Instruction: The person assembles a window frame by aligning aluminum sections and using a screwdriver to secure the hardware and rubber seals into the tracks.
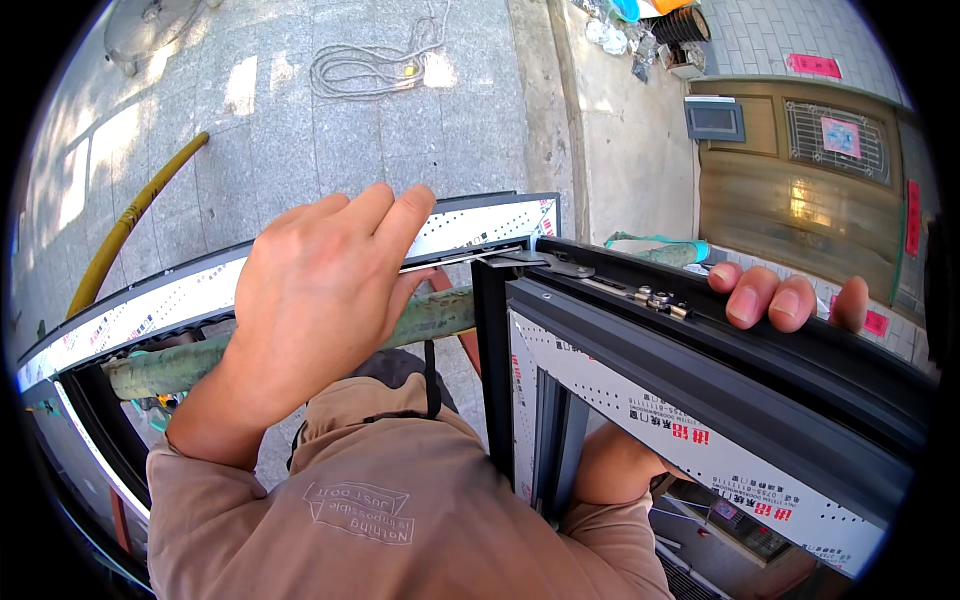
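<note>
The window frame [640, 345] looks smooth metal, the shirt [270, 520] matt cloth.

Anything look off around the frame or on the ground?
No visible spill, nor obvious damage at the metal hinge. Minor oddities: the green pipe looks patchy and worn, and the rope lies loosely coiled on the paving.

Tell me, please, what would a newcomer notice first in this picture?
Probably the dark sash with printed white strips, slanting across the right side. Next, the left hand over the white-faced bar at left, and the right hand curled over the sash's upper edge.
</note>
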A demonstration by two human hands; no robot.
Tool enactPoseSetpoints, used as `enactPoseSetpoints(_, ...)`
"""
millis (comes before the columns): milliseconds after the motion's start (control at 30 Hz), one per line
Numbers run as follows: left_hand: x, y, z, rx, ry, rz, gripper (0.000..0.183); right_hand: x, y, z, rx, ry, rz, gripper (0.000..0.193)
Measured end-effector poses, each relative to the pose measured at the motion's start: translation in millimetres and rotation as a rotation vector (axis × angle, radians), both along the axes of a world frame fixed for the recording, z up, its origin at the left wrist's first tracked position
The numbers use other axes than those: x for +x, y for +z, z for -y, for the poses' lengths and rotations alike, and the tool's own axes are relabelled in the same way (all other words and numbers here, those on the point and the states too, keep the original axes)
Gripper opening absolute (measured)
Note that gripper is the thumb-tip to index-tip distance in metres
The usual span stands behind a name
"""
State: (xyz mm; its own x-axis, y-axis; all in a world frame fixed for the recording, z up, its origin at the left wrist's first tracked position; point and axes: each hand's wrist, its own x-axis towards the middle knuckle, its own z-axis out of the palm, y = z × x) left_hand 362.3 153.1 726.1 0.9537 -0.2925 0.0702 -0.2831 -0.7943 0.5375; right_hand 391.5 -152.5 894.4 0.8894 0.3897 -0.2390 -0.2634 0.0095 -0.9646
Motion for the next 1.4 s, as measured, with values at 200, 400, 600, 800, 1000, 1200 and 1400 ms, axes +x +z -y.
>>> enactPoseSetpoints(200, 0.4, 0.9, 1.8, 0.017, 0.011, 0.001, 0.051, -1.4, 8.3, -1.5, -0.056, -0.015, -0.013, 0.077)
enactPoseSetpoints(400, 1.2, 1.4, 3.8, 0.018, 0.021, 0.004, 0.050, 4.7, 0.3, 3.2, -0.001, 0.009, -0.035, 0.078)
enactPoseSetpoints(600, 0.7, -0.4, 3.4, 0.025, 0.030, -0.014, 0.050, 10.3, -5.9, 9.3, 0.023, 0.037, -0.001, 0.072)
enactPoseSetpoints(800, 1.9, 2.2, 2.7, 0.051, 0.021, -0.038, 0.049, 8.9, -4.2, 6.9, 0.037, 0.025, 0.038, 0.063)
enactPoseSetpoints(1000, 0.4, -3.5, 0.1, 0.039, 0.001, -0.032, 0.054, 8.7, -2.8, 5.2, 0.038, 0.005, 0.087, 0.056)
enactPoseSetpoints(1200, 3.5, 2.1, -3.1, 0.003, -0.028, -0.015, 0.058, 5.8, -3.7, 5.9, 0.028, -0.031, 0.156, 0.051)
enactPoseSetpoints(1400, 2.3, -3.0, -4.8, 0.012, -0.029, -0.008, 0.057, -3.8, -9.2, -7.3, 0.003, -0.054, 0.277, 0.050)
